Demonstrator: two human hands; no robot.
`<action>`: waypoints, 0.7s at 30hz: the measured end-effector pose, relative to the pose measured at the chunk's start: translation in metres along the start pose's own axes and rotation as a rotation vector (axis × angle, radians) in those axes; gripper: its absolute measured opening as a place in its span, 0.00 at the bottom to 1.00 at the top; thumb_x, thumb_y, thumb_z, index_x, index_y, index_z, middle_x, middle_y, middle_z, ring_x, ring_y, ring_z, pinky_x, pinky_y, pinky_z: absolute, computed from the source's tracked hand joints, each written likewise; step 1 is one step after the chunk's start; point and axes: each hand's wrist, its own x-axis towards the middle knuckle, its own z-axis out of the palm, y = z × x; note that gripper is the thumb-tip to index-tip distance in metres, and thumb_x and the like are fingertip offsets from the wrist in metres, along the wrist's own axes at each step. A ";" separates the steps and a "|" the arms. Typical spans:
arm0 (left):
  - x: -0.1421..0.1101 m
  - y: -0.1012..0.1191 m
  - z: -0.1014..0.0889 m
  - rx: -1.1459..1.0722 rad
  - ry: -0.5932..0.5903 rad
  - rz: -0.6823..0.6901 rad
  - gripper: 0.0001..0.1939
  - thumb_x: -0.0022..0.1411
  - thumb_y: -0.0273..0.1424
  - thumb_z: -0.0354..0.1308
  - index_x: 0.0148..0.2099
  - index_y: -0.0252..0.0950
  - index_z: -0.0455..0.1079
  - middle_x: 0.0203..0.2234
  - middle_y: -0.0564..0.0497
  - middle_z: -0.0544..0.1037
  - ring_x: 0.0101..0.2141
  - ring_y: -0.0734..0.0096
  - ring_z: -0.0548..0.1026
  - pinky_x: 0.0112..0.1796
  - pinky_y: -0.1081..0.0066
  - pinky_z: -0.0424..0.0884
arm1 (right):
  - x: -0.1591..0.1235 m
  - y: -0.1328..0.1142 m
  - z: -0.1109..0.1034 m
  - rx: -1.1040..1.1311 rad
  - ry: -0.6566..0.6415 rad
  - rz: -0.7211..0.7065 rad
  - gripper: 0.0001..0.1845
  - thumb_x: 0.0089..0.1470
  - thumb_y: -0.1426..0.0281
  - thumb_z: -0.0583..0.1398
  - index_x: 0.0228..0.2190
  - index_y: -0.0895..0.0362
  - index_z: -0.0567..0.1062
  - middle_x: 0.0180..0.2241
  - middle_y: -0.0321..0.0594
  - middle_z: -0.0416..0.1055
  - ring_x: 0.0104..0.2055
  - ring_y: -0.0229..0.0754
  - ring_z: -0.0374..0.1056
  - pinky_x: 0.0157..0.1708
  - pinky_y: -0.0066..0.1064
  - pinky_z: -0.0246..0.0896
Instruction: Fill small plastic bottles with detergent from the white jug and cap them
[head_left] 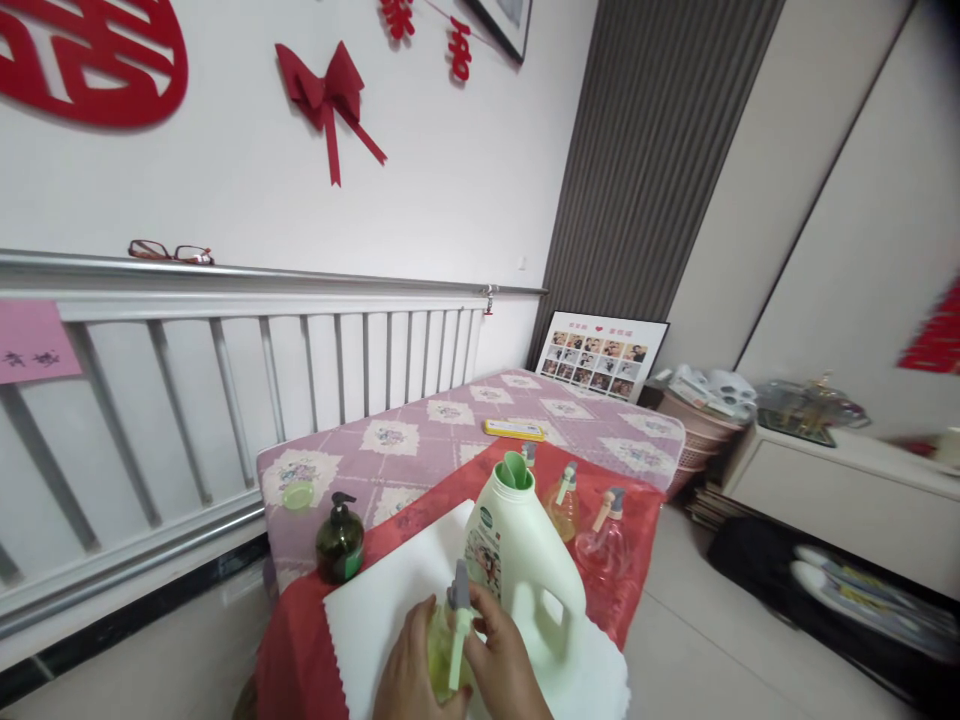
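At the bottom of the head view, both my hands hold a small yellow spray bottle with a grey trigger head. My left hand wraps round its body. My right hand grips it at the neck, fingers closed by the trigger. The bottle sits over a white cloth on a red-covered table. Just behind my right hand stands a large pale green detergent jug with its cap off and a green spout showing.
A dark green pump bottle stands at the left. Two clear spray bottles stand behind the jug. A green cap and a yellow case lie on the purple patterned cover. A white railing runs along the left; a low cabinet stands at right.
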 end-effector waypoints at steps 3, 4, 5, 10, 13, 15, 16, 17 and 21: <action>0.000 0.000 -0.002 -0.031 -0.062 -0.043 0.48 0.42 0.30 0.59 0.67 0.30 0.50 0.62 0.35 0.67 0.61 0.52 0.68 0.60 0.62 0.67 | 0.001 -0.006 -0.005 0.084 -0.066 -0.014 0.21 0.45 0.73 0.57 0.42 0.54 0.78 0.43 0.42 0.80 0.47 0.50 0.74 0.48 0.38 0.67; 0.000 0.000 -0.003 -0.030 -0.074 -0.047 0.48 0.42 0.30 0.59 0.66 0.30 0.51 0.63 0.35 0.66 0.62 0.52 0.67 0.60 0.62 0.67 | 0.001 -0.009 -0.007 0.092 -0.087 -0.018 0.21 0.45 0.74 0.57 0.43 0.54 0.79 0.43 0.42 0.80 0.47 0.50 0.74 0.48 0.38 0.67; 0.001 0.000 -0.004 -0.028 -0.079 -0.049 0.48 0.42 0.31 0.59 0.66 0.30 0.51 0.63 0.36 0.66 0.62 0.53 0.67 0.60 0.63 0.67 | 0.002 -0.011 -0.009 0.091 -0.107 -0.021 0.21 0.45 0.74 0.57 0.43 0.54 0.79 0.44 0.43 0.80 0.47 0.50 0.74 0.48 0.39 0.67; 0.002 0.003 -0.008 -0.027 -0.086 -0.040 0.48 0.42 0.33 0.60 0.66 0.28 0.53 0.62 0.35 0.66 0.62 0.53 0.67 0.61 0.65 0.66 | 0.007 -0.023 -0.018 0.062 -0.214 -0.041 0.23 0.45 0.75 0.57 0.43 0.53 0.80 0.44 0.42 0.81 0.48 0.50 0.74 0.51 0.42 0.67; 0.002 0.005 -0.010 -0.037 -0.081 -0.039 0.48 0.42 0.33 0.61 0.66 0.29 0.52 0.62 0.35 0.66 0.62 0.52 0.67 0.61 0.62 0.66 | 0.008 -0.024 -0.021 0.068 -0.245 -0.027 0.20 0.47 0.75 0.59 0.43 0.53 0.80 0.44 0.42 0.81 0.48 0.50 0.74 0.52 0.41 0.66; 0.001 0.008 -0.012 -0.058 -0.083 -0.040 0.48 0.42 0.32 0.61 0.66 0.30 0.52 0.62 0.35 0.66 0.62 0.50 0.67 0.61 0.59 0.66 | 0.008 -0.023 -0.023 0.059 -0.256 -0.028 0.20 0.49 0.74 0.60 0.45 0.52 0.79 0.46 0.42 0.80 0.49 0.50 0.73 0.54 0.41 0.65; 0.001 0.009 -0.012 -0.073 -0.087 -0.036 0.48 0.42 0.32 0.61 0.66 0.30 0.51 0.62 0.35 0.66 0.62 0.50 0.67 0.61 0.59 0.66 | 0.008 -0.023 -0.024 0.052 -0.264 -0.032 0.20 0.51 0.73 0.59 0.46 0.52 0.79 0.47 0.43 0.80 0.50 0.50 0.73 0.55 0.41 0.65; 0.001 0.010 -0.013 -0.086 -0.089 -0.033 0.48 0.42 0.32 0.60 0.66 0.30 0.51 0.62 0.35 0.66 0.62 0.50 0.67 0.61 0.58 0.66 | 0.009 -0.023 -0.026 0.042 -0.275 -0.040 0.20 0.53 0.71 0.59 0.48 0.52 0.78 0.48 0.44 0.79 0.51 0.50 0.72 0.55 0.42 0.64; 0.002 0.014 -0.015 -0.095 -0.106 -0.056 0.49 0.41 0.32 0.60 0.66 0.31 0.50 0.63 0.34 0.65 0.63 0.49 0.65 0.62 0.57 0.64 | 0.013 -0.030 -0.032 -0.068 -0.355 -0.094 0.21 0.54 0.72 0.57 0.49 0.52 0.78 0.49 0.44 0.78 0.51 0.50 0.73 0.54 0.42 0.65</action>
